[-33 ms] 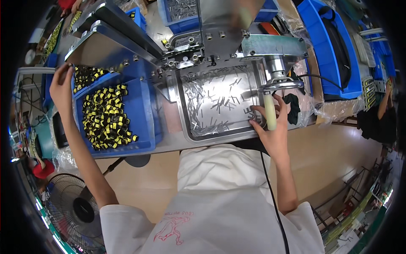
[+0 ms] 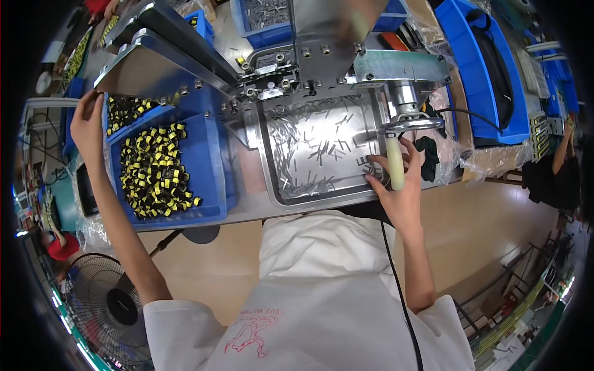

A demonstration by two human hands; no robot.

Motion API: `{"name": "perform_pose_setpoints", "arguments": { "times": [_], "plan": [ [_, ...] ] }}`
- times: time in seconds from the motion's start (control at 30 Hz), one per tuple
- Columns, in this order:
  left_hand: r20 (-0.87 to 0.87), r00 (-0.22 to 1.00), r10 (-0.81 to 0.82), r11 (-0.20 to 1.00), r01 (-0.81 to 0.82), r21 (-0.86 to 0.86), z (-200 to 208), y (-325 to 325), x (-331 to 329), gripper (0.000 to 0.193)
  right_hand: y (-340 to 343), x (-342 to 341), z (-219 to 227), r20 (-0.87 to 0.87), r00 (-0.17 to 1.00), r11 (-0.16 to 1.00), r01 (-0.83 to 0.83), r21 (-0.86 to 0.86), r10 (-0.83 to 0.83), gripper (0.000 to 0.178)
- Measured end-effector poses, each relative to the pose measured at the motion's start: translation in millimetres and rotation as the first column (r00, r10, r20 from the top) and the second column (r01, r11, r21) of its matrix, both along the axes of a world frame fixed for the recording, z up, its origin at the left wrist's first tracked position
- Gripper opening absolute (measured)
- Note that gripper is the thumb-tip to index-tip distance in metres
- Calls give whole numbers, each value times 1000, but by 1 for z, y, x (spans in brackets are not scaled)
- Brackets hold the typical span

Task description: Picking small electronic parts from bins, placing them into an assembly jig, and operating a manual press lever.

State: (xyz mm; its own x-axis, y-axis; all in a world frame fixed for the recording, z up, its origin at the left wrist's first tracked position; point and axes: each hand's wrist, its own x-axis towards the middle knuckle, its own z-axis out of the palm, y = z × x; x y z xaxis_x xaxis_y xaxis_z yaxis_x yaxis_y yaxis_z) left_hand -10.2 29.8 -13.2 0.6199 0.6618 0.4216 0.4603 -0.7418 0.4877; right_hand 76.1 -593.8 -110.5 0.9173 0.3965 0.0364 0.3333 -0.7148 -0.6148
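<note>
My left hand (image 2: 88, 120) is raised at the far left, fingertips pinched together at the outer end of a slanted metal chute (image 2: 139, 67); whatever is between them is too small to make out. Below it, a blue bin (image 2: 210, 170) holds a heap of small black-and-yellow parts (image 2: 154, 173). My right hand (image 2: 401, 185) is by the right rim of a metal tray (image 2: 328, 201), behind the pale handle (image 2: 395, 164) of a handwheel (image 2: 411, 125). Its thumb and forefinger are spread apart. Thin metal pins (image 2: 322, 148) lie scattered in the tray.
The press-like machine (image 2: 309, 68) overhangs the tray. Behind it is a blue bin of pins (image 2: 266, 15). At right stands a long blue bin (image 2: 489, 74) with a black item inside. A floor fan (image 2: 120, 306) is at lower left; a co-worker (image 2: 554, 179) is far right.
My left hand has shifted very slightly left and up at the chute's end. My right hand stays almost where it was.
</note>
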Motion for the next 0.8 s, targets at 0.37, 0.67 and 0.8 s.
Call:
{"name": "perform_pose_setpoints", "arguments": {
  "times": [0.37, 0.67, 0.8],
  "plan": [
    [-265, 964, -20, 973, 80, 219, -45, 25, 25, 31, -8, -5, -10, 43, 999, 999, 4, -33, -3, 37],
    [-220, 965, -145, 905, 220, 365, -19, -20, -15, 24, -14, -3, -7, -233, 972, 985, 76, 155, -38, 41],
    [-563, 774, -289, 953, 286, -97, 3, -86, -46, 23, -27, -10, -9, -234, 965, 925, 190, 328, -116, 28]
  ]
}}
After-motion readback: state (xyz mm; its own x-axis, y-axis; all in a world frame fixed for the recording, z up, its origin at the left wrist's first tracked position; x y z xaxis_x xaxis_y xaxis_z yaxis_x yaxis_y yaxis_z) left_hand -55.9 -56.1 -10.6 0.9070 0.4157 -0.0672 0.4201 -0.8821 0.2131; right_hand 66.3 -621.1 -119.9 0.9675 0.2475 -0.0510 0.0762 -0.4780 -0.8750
